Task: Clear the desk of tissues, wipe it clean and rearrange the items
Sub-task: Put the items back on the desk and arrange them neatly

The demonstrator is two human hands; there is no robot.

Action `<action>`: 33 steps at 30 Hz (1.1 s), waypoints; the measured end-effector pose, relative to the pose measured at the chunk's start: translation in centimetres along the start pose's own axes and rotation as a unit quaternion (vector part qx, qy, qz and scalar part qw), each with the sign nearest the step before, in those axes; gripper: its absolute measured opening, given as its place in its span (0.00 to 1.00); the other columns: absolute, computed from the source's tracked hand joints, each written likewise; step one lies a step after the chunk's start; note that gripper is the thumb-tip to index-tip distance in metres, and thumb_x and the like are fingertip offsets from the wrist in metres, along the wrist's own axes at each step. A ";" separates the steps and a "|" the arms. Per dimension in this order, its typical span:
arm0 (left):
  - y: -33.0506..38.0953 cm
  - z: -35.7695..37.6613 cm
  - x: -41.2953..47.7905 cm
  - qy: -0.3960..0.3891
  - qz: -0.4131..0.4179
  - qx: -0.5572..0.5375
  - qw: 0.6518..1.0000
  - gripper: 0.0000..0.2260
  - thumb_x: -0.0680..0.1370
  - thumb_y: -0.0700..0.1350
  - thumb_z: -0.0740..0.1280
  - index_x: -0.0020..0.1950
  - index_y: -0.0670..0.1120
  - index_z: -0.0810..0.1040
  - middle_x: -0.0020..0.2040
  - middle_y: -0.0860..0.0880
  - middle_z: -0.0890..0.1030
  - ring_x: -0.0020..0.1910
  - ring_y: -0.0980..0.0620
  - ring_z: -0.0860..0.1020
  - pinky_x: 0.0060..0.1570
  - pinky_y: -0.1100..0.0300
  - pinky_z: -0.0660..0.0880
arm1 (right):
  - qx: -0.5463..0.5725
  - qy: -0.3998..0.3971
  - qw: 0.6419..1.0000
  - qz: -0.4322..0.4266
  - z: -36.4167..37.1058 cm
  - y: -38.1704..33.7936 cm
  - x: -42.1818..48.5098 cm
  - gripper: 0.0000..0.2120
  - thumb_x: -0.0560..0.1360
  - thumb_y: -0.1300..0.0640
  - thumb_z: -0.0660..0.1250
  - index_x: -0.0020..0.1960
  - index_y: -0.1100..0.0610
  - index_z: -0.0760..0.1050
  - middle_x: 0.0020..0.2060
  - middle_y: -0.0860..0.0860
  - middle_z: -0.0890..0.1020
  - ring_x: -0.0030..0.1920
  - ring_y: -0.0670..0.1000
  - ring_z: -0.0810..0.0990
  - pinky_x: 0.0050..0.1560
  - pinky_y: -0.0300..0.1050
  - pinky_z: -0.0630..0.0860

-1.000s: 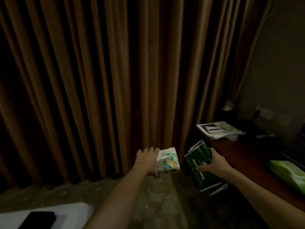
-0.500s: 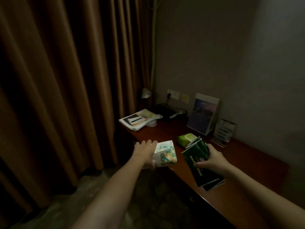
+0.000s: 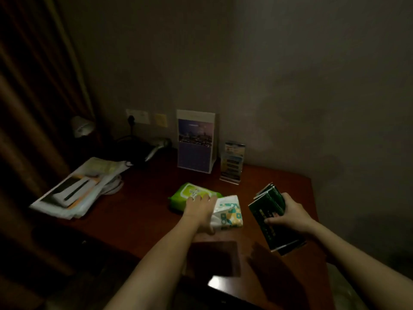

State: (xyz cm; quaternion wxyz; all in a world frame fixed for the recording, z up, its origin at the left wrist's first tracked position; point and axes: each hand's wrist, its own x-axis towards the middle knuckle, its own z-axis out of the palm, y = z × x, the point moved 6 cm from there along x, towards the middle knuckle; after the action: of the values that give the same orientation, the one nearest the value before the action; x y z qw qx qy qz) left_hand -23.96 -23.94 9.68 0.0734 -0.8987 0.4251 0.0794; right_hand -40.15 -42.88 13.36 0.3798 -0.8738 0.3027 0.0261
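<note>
My left hand [image 3: 197, 210] grips a white tissue pack [image 3: 228, 214] with a green and yellow pattern, held just above the dark red desk [image 3: 143, 211]. A bright green wet-wipe pack [image 3: 190, 194] lies flat on the desk right behind that hand. My right hand [image 3: 288, 214] holds a stack of dark green booklets [image 3: 271, 217] upright over the right part of the desk, thumb across the cover.
A pile of papers and magazines [image 3: 78, 189] lies at the desk's left end by the curtain [image 3: 33, 108]. A tall brochure stand [image 3: 195, 142] and a small acrylic card stand [image 3: 232, 163] line the wall. A hair dryer [image 3: 156, 147] and a lamp [image 3: 81, 126] sit at the back left.
The view has swung from the curtain to the desk. Both hands, still holding the tissue pack and the booklets, have moved over the desk top.
</note>
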 end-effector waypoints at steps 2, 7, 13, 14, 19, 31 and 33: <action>1.2 1.1 3.1 -0.001 0.048 0.012 0.999 0.45 0.66 0.60 0.76 0.74 0.48 0.56 0.70 0.44 0.66 0.67 0.41 0.67 0.66 0.44 0.62 | 0.008 0.005 1.000 0.030 0.0 1.3 1.3 0.32 0.64 0.52 0.79 0.59 0.52 0.64 0.54 0.50 0.79 0.53 0.52 0.80 0.55 0.54 0.77; 6.0 3.8 8.3 -0.030 0.140 0.008 0.990 0.43 0.66 0.57 0.76 0.74 0.47 0.57 0.68 0.45 0.67 0.66 0.42 0.67 0.65 0.44 0.63 | 0.026 0.015 0.993 0.112 -0.5 6.7 2.9 0.32 0.63 0.53 0.80 0.59 0.51 0.64 0.53 0.51 0.80 0.52 0.52 0.81 0.55 0.54 0.78; 9.5 7.1 13.6 -0.021 0.177 0.009 0.984 0.42 0.68 0.60 0.73 0.74 0.47 0.57 0.69 0.45 0.67 0.66 0.43 0.67 0.65 0.46 0.62 | 0.019 0.017 0.988 0.154 0.2 11.7 5.3 0.31 0.64 0.53 0.79 0.59 0.50 0.63 0.53 0.50 0.80 0.51 0.51 0.81 0.52 0.54 0.79; 9.7 7.7 14.3 -0.022 0.176 0.006 0.984 0.42 0.69 0.61 0.72 0.75 0.47 0.56 0.69 0.45 0.66 0.65 0.43 0.67 0.65 0.46 0.62 | 0.017 0.010 0.987 0.157 0.4 12.4 5.9 0.32 0.64 0.53 0.79 0.59 0.50 0.63 0.53 0.50 0.80 0.51 0.51 0.81 0.52 0.54 0.79; 10.2 10.3 16.6 -0.055 0.183 0.014 0.981 0.41 0.69 0.63 0.70 0.74 0.47 0.56 0.68 0.44 0.67 0.65 0.43 0.66 0.67 0.45 0.60 | -0.022 -0.010 0.985 0.171 1.6 15.4 8.5 0.32 0.64 0.49 0.79 0.57 0.47 0.61 0.53 0.50 0.80 0.49 0.52 0.82 0.49 0.56 0.80; 10.0 11.3 17.2 -0.122 0.138 0.027 0.982 0.54 0.66 0.64 0.75 0.79 0.48 0.45 0.75 0.44 0.58 0.75 0.43 0.56 0.74 0.38 0.45 | -0.253 -0.054 0.959 0.119 3.4 16.0 9.7 0.30 0.69 0.49 0.73 0.62 0.49 0.58 0.56 0.50 0.75 0.52 0.51 0.78 0.47 0.47 0.79; 9.9 11.0 16.7 -0.124 0.133 0.024 0.983 0.55 0.66 0.64 0.74 0.79 0.47 0.44 0.75 0.44 0.57 0.75 0.43 0.55 0.74 0.38 0.45 | -0.252 -0.061 0.958 0.123 4.2 16.4 9.5 0.30 0.69 0.50 0.73 0.63 0.50 0.58 0.57 0.50 0.74 0.54 0.52 0.77 0.47 0.46 0.78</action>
State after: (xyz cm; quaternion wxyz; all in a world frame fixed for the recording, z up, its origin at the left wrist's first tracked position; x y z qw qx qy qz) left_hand -22.05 -40.55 -5.19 0.1362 -0.8155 0.5299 0.1887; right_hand -40.60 -53.50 -2.86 0.1588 -0.8939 0.3677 0.2015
